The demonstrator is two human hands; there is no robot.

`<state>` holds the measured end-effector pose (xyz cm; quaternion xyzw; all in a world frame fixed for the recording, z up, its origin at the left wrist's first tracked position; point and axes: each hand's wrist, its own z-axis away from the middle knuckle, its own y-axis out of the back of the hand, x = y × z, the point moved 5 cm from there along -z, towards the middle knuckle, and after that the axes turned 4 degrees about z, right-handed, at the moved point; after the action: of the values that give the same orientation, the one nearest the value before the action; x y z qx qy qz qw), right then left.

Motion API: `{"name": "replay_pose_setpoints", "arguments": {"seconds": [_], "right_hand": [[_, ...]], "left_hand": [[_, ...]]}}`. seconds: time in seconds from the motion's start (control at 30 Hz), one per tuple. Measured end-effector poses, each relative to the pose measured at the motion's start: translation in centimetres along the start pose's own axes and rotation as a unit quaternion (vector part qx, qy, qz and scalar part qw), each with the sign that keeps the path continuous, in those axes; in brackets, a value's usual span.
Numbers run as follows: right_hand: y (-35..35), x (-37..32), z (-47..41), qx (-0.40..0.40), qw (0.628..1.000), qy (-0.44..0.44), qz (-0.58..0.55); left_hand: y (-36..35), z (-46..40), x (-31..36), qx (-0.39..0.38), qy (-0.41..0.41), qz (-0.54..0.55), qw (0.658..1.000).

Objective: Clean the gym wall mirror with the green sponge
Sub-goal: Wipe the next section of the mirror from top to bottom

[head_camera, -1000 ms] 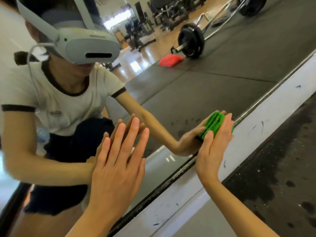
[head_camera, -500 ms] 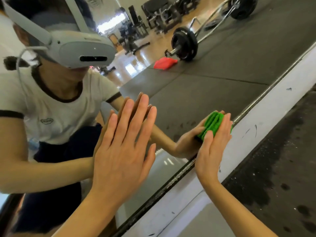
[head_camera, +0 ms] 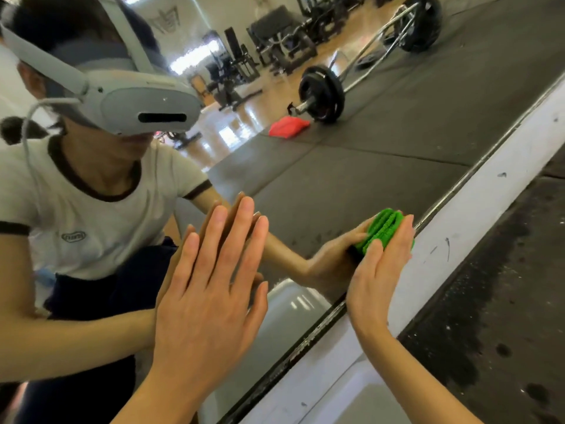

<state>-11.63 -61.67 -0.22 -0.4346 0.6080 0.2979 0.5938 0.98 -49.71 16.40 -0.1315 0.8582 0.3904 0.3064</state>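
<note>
- This place is a gym.
- A large wall mirror [head_camera: 351, 185] fills most of the frame and reflects the room.
- In the upper right, it reflects a barbell with black plates [head_camera: 321, 93] lying on dark rubber floor mats [head_camera: 397, 123].
- At the top centre, it shows black exercise machines [head_camera: 238, 71] standing on a wooden floor.

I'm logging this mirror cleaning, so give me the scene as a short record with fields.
left hand: flat, fingers straight, pressed on the mirror
right hand: presses the green sponge against the glass
sponge position: near the mirror's lower edge, by the white baseboard
reflected in the glass: barbell, red cloth
</note>
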Motion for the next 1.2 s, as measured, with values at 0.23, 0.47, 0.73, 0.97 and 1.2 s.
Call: {"name": "replay_pose_setpoints", "arguments": {"seconds": [0.23, 0.47, 0.73, 0.97, 1.2], "right_hand": [[-2.3, -8.0, 5.6, -0.086, 0.968, 0.234, 0.012], [0.9, -1.4, -6.6, 0.045, 0.999, -0.010, 0.007], [-1.0, -4.2, 5.1, -0.067, 0.992, 0.099, -0.030], [0.9, -0.1, -5.9, 0.063, 0.994, -0.090, 0.001], [-3.5, -14.1, 0.6, -0.039, 0.948, 0.315, 0.033]], "left_hand": [[-0.2, 0.0, 0.0, 0.001, -0.005, -0.017, 1.000], [0.0, -0.1, 0.0, 0.008, -0.004, -0.015, 1.000], [-0.1, 0.1, 0.1, -0.001, -0.006, -0.030, 1.000], [-0.2, 0.1, 0.1, 0.002, -0.009, -0.020, 1.000], [0.1, -0.1, -0.1, -0.025, -0.013, -0.005, 1.000]]}}
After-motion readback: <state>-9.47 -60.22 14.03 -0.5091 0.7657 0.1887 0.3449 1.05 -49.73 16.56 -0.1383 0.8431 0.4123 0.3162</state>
